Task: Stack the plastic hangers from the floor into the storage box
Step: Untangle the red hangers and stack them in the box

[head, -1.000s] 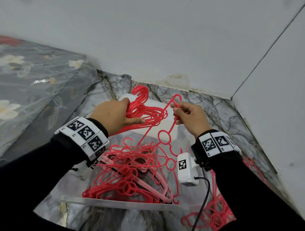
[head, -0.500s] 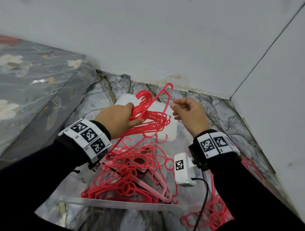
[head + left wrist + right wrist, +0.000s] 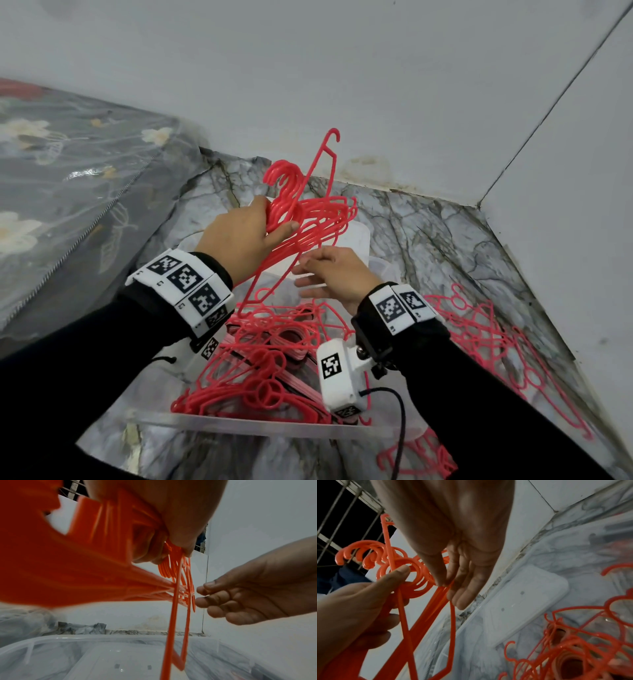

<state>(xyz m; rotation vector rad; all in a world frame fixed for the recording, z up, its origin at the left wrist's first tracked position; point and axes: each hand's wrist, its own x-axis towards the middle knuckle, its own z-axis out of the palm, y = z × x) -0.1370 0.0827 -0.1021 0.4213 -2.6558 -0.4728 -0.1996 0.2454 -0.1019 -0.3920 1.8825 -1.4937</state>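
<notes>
Fingers of left hand (image 3: pixel 239 240) grip raised hanger bunch (image 3: pixel 308 219); right hand (image 3: pixel 337 274) dropped lower, loose.

Soft, even light fills the head view, with faint shadows and a dull sheen on the floor (image 3: pixel 428 240). Straight wall lines bow toward the edges. In the left wrist view the nearest hangers (image 3: pixel 51 574) smear into orange blur; both wrist views look dimmer and grainy.

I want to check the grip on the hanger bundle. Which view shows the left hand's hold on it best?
The right wrist view: the left hand wraps the bundle of hangers, thumb by the hooks. The head view shows only the hand's back. The left wrist view is a close blur.
</notes>
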